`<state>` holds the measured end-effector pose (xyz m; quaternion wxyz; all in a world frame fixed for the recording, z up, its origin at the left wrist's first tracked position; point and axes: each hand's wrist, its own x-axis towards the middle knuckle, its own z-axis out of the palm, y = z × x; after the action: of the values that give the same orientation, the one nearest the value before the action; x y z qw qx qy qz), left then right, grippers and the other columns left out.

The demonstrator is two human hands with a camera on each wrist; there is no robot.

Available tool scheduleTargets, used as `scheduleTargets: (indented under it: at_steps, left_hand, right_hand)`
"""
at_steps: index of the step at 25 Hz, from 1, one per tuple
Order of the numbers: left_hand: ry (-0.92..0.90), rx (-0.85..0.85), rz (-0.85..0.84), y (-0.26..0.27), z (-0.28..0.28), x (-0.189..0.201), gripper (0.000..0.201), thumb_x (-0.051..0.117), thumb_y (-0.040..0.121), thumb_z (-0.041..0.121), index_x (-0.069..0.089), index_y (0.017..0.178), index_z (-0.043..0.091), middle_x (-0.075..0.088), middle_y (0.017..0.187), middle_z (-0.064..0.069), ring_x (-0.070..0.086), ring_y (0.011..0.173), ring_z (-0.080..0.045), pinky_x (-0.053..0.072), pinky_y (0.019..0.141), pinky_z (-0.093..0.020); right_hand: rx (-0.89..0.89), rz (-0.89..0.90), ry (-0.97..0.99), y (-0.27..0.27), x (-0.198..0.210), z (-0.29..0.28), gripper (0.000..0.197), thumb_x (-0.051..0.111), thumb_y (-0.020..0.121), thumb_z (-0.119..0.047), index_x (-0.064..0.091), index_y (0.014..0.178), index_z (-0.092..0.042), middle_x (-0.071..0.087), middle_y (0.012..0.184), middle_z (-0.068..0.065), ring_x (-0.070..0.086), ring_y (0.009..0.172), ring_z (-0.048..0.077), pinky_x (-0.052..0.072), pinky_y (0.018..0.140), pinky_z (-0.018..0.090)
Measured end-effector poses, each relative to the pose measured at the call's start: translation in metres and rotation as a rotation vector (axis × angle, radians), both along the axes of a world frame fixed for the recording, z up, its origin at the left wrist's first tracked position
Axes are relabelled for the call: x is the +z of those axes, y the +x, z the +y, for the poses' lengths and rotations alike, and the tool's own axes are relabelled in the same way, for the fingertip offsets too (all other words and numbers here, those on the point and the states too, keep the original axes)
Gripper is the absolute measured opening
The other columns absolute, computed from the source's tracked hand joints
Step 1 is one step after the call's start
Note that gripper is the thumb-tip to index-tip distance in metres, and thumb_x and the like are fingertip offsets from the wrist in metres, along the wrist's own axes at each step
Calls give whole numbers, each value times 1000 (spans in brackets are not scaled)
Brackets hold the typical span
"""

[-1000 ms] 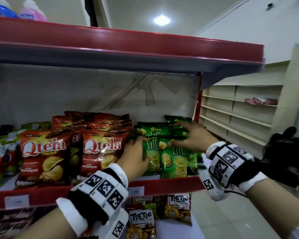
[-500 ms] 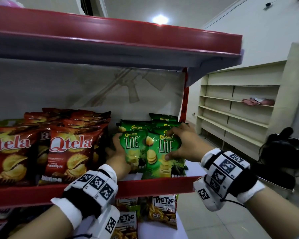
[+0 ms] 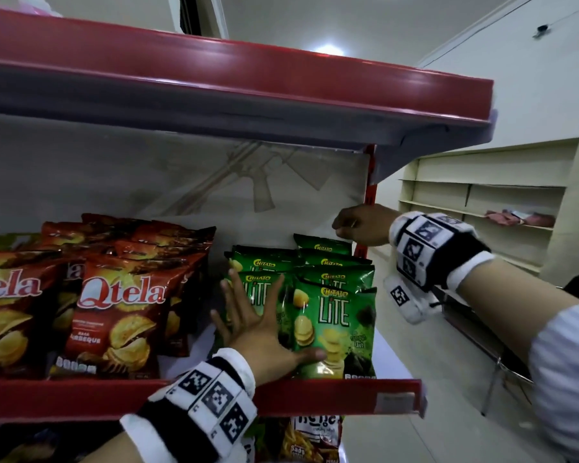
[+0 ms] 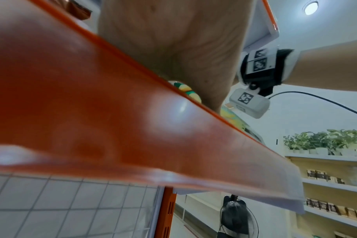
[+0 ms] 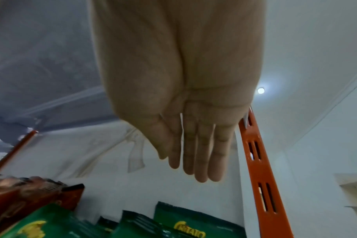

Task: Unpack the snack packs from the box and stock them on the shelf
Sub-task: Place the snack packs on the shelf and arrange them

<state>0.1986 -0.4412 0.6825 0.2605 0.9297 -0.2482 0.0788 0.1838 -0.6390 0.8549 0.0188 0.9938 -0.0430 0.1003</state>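
Green Chitato Lite snack packs (image 3: 335,322) stand in rows at the right end of the red shelf (image 3: 315,396). My left hand (image 3: 251,322) lies flat with spread fingers against the front left green pack, thumb across the bottom of the right one. My right hand (image 3: 358,225) hovers above the back green packs (image 5: 181,225) near the orange upright (image 5: 257,154), holding nothing; the right wrist view shows its fingers (image 5: 198,154) straight and together. In the left wrist view the shelf's red lip (image 4: 112,120) fills the picture below the left palm (image 4: 173,40). The box is out of sight.
Red Qtela barbecue packs (image 3: 114,315) fill the shelf to the left of the green ones. A red shelf (image 3: 248,81) hangs close overhead. More snack packs (image 3: 311,436) sit on the shelf below. Cream shelving (image 3: 482,208) and a black fan (image 4: 234,215) stand to the right.
My right hand let go of the front green pack and rose to the back right, above the rear packs. My left hand opened flat against the front packs.
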Motion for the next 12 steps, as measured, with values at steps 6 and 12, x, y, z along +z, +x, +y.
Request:
scheduleTargets:
  at_steps: [6, 12]
  left_hand:
    - [-45, -9, -6, 4, 1, -12, 114, 52, 47, 91, -11, 138, 63, -66, 124, 3, -62, 115, -19, -12, 110, -60]
    - [-80, -17, 7, 0, 5, -15, 104, 39, 38, 100, -24, 117, 74, -66, 125, 5, -61, 116, -16, -13, 112, -50]
  right_hand:
    - [-33, 178, -92, 77, -7, -19, 38, 41, 100, -20, 47, 138, -15, 43, 146, 6, 43, 131, 24, 33, 103, 25]
    - [11, 227, -165, 101, 7, -14, 37, 53, 95, -33, 59, 128, -17, 58, 130, 5, 54, 115, 21, 42, 91, 23]
